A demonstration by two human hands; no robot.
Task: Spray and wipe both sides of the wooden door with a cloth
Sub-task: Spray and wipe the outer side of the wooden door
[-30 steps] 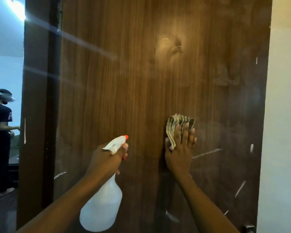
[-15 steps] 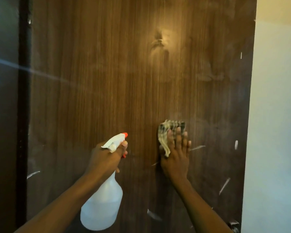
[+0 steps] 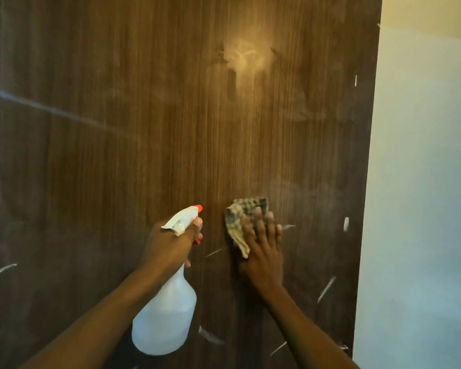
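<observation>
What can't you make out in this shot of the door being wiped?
All head view:
Wooden door: top and bottom cut off by the frame edges; its other side unseen.
Cloth: lower part hidden under the right hand.
Spray bottle: neck and trigger mostly covered by the left hand.
Pale streaks on the door: too blurred to tell scratches from paint.

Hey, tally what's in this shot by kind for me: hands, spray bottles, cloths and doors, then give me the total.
2 hands: left hand, right hand
1 spray bottle
1 cloth
1 wooden door
Total: 5
</observation>
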